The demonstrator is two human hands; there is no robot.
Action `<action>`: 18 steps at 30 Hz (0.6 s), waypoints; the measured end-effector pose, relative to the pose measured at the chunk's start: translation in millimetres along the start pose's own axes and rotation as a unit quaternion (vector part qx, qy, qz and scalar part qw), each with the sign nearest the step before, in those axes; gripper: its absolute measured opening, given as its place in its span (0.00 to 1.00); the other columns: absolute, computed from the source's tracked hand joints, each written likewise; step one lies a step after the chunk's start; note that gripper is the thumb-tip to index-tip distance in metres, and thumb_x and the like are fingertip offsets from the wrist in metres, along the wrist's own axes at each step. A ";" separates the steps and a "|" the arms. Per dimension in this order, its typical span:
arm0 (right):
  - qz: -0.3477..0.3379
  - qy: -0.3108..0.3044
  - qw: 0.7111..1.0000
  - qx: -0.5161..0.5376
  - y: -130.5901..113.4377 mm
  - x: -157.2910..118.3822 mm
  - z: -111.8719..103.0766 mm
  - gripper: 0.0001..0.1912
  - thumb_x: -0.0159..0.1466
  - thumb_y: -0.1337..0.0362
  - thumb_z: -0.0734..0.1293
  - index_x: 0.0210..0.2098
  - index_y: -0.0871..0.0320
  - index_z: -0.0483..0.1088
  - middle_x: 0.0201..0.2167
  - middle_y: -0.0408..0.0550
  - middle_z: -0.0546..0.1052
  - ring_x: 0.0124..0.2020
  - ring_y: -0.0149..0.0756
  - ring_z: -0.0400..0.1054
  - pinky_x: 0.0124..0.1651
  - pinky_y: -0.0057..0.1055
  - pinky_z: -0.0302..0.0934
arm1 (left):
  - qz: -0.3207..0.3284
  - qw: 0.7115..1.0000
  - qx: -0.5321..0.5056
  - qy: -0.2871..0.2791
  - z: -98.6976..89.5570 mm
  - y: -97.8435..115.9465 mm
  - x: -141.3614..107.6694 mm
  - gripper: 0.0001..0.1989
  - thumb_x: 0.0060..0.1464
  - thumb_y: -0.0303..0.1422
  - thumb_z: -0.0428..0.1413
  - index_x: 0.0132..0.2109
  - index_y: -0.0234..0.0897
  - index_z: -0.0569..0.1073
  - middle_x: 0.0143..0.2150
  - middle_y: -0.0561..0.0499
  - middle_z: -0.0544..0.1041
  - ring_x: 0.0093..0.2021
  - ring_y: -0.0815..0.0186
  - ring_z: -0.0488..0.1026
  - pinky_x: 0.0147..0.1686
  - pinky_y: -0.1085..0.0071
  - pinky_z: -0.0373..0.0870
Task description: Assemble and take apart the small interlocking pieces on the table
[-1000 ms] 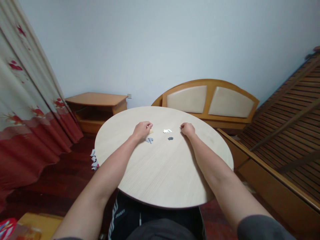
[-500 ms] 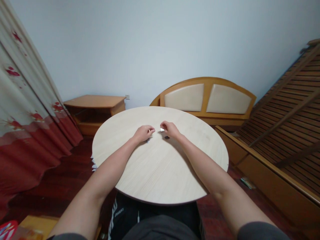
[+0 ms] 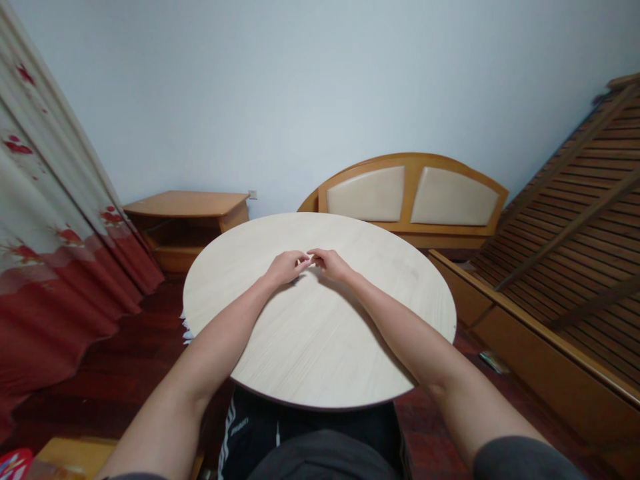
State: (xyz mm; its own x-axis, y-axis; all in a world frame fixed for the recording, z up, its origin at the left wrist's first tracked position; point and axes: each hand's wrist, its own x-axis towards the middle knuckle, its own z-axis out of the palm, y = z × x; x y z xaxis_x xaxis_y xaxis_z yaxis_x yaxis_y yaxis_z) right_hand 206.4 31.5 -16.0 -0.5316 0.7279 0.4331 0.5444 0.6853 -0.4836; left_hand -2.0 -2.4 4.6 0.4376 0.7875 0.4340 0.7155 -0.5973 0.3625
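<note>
Over the middle of the round pale wooden table (image 3: pixel 320 347), my two hands meet at the fingertips. My left hand (image 3: pixel 287 267) is closed in a pinch, its thumb and fingers pointing right. From the other side my right hand (image 3: pixel 331 264) reaches in, fingers curled and tips touching or almost touching the left ones. A tiny pale thing seems to lie between the fingertips, too small and covered to name. Under the left hand is a small dark patch, and I cannot tell if it is an object or a shadow.
A low wooden cabinet (image 3: pixel 187 203) stands behind on the left, near a red and cream curtain (image 3: pixel 65 267). Behind the table is a padded headboard (image 3: pixel 407 193). Wooden slats (image 3: pixel 575 200) lean at the right above a bed rail (image 3: pixel 530 347). White scalloped edging hangs at the table's left.
My right hand has moved left to the fingertips of my left hand. The small white thing seen in it before is now mostly hidden. My left hand has hardly moved.
</note>
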 end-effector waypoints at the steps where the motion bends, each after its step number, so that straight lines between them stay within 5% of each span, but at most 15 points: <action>1: 0.000 0.004 1.000 0.006 -1.0 -0.1 0.5 0.30 0.55 0.77 0.67 0.57 0.61 0.73 0.40 0.50 0.84 0.38 0.35 0.76 0.46 0.28 0.65 | 0.000 1.000 0.001 -0.001 -0.2 0.1 -0.1 0.14 0.65 0.38 0.55 0.48 0.38 0.83 0.45 0.46 0.85 0.39 0.63 0.78 0.42 0.69 0.70; 8: -0.006 0.051 0.998 0.027 -9.3 -0.4 0.2 0.14 0.65 0.66 0.69 0.51 0.58 0.77 0.40 0.52 0.84 0.38 0.37 0.77 0.46 0.31 0.67 | -0.002 1.000 0.002 0.011 -0.4 -3.8 1.4 0.12 0.64 0.37 0.56 0.47 0.39 0.82 0.43 0.47 0.84 0.39 0.62 0.78 0.42 0.68 0.71; 18: 0.017 0.025 0.997 0.068 -3.8 0.8 -0.9 0.15 0.70 0.58 0.66 0.42 0.61 0.81 0.41 0.52 0.84 0.41 0.37 0.76 0.46 0.31 0.67 | 0.002 0.999 0.013 0.034 -1.2 -0.6 0.8 0.11 0.65 0.37 0.56 0.44 0.39 0.81 0.40 0.48 0.83 0.38 0.63 0.77 0.40 0.70 0.69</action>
State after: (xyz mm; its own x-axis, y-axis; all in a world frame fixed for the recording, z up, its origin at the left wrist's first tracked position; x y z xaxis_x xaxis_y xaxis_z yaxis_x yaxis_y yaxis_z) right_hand 204.5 29.5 -13.1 -0.4794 0.7529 0.4509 0.4666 0.6538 -0.5956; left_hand -2.7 -1.7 5.8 0.4036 0.7723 0.4906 0.7276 -0.5960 0.3397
